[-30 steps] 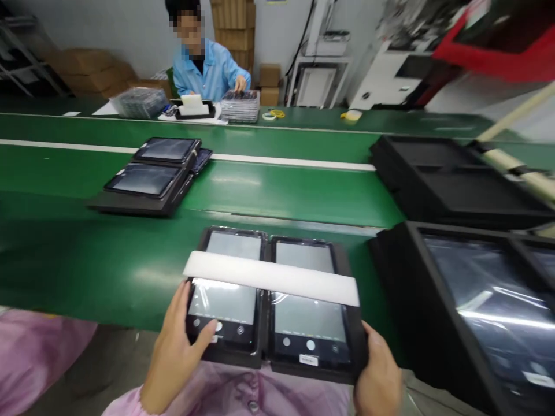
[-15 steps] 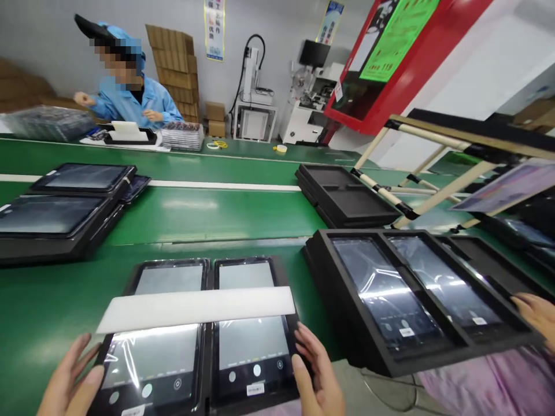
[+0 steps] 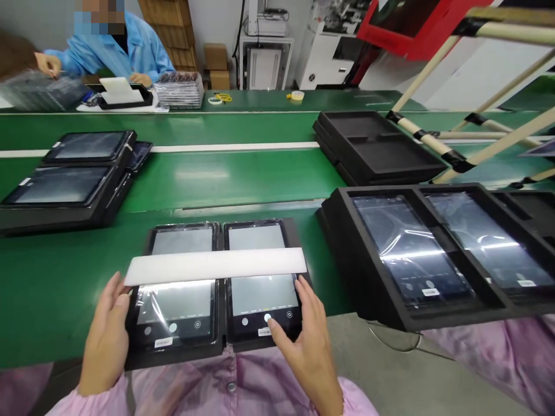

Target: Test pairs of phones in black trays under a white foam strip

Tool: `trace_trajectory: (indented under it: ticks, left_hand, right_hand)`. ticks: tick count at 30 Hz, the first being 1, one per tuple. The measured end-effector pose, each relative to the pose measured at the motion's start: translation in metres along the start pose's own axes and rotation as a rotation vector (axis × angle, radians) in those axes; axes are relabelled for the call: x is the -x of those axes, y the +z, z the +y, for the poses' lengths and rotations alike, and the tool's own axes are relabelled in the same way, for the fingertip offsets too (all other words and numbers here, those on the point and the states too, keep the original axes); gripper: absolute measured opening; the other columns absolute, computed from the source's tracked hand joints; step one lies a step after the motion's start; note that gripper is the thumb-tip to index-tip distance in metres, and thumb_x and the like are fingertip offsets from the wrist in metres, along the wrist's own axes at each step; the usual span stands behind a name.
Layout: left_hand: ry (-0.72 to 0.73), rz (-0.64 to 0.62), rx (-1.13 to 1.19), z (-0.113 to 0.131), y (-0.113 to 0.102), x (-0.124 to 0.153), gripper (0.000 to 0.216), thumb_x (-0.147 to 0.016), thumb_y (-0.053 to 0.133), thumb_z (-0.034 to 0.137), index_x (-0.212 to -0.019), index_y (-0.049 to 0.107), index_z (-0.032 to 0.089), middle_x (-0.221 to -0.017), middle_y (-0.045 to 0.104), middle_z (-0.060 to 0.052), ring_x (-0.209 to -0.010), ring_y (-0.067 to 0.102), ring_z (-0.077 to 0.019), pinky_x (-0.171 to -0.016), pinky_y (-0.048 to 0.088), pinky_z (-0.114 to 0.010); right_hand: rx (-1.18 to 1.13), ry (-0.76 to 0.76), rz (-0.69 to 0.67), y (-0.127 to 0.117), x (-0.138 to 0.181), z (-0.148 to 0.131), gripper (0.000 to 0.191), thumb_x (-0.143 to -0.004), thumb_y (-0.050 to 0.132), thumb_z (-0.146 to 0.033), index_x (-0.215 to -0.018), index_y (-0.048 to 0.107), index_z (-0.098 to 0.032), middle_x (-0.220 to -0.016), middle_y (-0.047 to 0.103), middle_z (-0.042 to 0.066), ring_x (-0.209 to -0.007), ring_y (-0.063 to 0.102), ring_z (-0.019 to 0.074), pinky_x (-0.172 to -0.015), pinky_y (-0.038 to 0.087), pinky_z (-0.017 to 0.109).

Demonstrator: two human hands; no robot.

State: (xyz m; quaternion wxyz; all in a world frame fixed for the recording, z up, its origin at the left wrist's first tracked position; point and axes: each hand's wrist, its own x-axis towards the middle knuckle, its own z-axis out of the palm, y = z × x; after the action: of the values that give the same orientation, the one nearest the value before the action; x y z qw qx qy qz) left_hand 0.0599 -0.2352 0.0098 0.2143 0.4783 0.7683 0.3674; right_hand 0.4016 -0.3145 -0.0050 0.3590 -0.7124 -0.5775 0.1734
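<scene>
A black foam tray lies at the front edge of the green bench, with a left tablet and a right tablet side by side in it. Their lit screens show round camera buttons. Across both runs a white foam strip. My left hand is closed at the tray's left edge, thumb up along the side. At the tray's right edge, my right hand has its fingers stretched out and its thumb over the right tablet's lower screen, near the middle round button.
Right of me stands a deep black foam tray holding tablets, with a co-worker's pink sleeve below. Black trays and a pipe rack stand behind. Stacked tablets lie left. A person in blue works across the bench.
The view has tipped down and moved. My left hand has come in against the tray's edge. My right thumb has moved from the tray's side over the right tablet's screen.
</scene>
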Motion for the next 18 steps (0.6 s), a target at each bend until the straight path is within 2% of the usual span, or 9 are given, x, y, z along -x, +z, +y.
trace_trajectory:
  ticks: [3, 7, 12, 18]
  left_hand:
    - [-0.107, -0.006, 0.141, 0.013, 0.001, 0.006, 0.060, -0.098, 0.049, 0.058, -0.153, 0.045, 0.034, -0.150, 0.057, -0.003, -0.143, 0.049, -0.0300, -0.126, 0.030, -0.051]
    - [-0.080, -0.020, 0.226, 0.012, 0.001, 0.007, 0.060, -0.098, 0.050, 0.055, -0.153, 0.045, 0.033, -0.151, 0.055, -0.004, -0.143, 0.048, -0.0273, -0.126, 0.030, -0.047]
    - [-0.087, -0.016, 0.230, 0.008, 0.000, 0.006, 0.058, -0.098, 0.052, 0.056, -0.152, 0.046, 0.034, -0.152, 0.055, -0.003, -0.143, 0.048, -0.0269, -0.126, 0.030, -0.047]
    - [-0.064, 0.004, 0.175, 0.016, 0.001, 0.007, 0.060, -0.098, 0.053, 0.054, -0.152, 0.046, 0.031, -0.149, 0.057, -0.006, -0.140, 0.050, -0.0300, -0.125, 0.031, -0.051]
  right_hand:
    - [0.022, 0.013, 0.026, 0.004, -0.002, -0.003, 0.073, -0.097, 0.060, -0.053, -0.157, 0.032, -0.023, -0.155, 0.045, 0.014, -0.140, 0.043, 0.0340, -0.110, 0.041, 0.055]
    - [0.032, 0.007, 0.061, 0.005, -0.003, -0.005, 0.071, -0.096, 0.060, -0.056, -0.155, 0.037, -0.023, -0.152, 0.048, 0.015, -0.138, 0.045, 0.0358, -0.109, 0.040, 0.057]
    - [-0.168, 0.121, 0.015, -0.004, 0.001, 0.001, 0.056, -0.103, 0.050, -0.048, -0.155, 0.041, -0.028, -0.156, 0.046, 0.010, -0.141, 0.044, 0.0328, -0.112, 0.040, 0.056]
    - [-0.342, 0.142, -0.053, -0.014, -0.001, 0.018, 0.047, -0.104, 0.050, -0.040, -0.151, 0.047, -0.035, -0.155, 0.048, 0.003, -0.140, 0.046, 0.0263, -0.117, 0.039, 0.051]
